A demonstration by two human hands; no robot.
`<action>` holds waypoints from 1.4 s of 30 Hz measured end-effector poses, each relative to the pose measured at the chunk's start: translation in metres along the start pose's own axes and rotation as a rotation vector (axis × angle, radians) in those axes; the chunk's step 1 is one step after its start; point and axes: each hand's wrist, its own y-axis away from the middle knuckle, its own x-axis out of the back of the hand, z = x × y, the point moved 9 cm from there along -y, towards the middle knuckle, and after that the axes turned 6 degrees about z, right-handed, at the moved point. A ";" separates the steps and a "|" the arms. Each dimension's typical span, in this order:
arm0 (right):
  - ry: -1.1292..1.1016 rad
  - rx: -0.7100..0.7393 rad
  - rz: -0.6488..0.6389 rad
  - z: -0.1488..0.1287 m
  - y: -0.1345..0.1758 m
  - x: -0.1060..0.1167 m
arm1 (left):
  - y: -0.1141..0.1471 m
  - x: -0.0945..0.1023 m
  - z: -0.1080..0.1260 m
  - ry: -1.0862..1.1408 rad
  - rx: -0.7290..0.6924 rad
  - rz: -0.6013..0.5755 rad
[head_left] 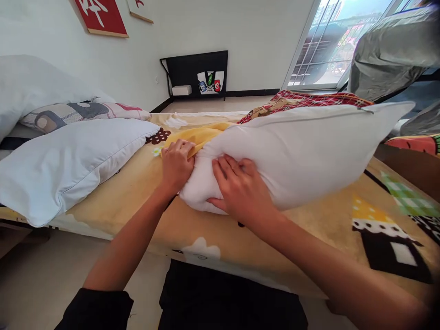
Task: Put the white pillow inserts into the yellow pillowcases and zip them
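A plump white pillow (pixel 309 156) lies slantwise over the bed in front of me, its far right corner raised. Yellow cloth (pixel 202 135), which looks like a pillowcase, is bunched at the pillow's left end. My left hand (pixel 178 164) is closed on this cloth, right against that end; its fingertips are partly hidden. On the pillow's near side, my right hand (pixel 240 185) presses in with bent fingers, thumb apart, gripping the soft filling. A short dark zip end (pixel 365 110) shows near the pillow's raised corner.
Another white pillow (pixel 79 158) lies at the left, before a patterned pillow (pixel 85 112). A tan printed sheet (pixel 137 206) covers the bed. Red checked fabric (pixel 309 98) is heaped behind the pillow. Grey-covered bulk (pixel 395 55) stands at the right; a black rack (pixel 194 68) is by the wall.
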 end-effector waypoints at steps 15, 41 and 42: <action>0.140 0.221 0.566 -0.024 0.030 0.007 | 0.082 -0.037 -0.031 0.127 0.091 0.423; 0.355 -0.474 0.343 0.144 0.014 0.038 | -0.083 -0.003 0.110 0.486 -0.228 0.446; 0.379 -0.494 0.339 0.150 0.017 0.038 | -0.085 -0.009 0.115 0.512 -0.197 0.438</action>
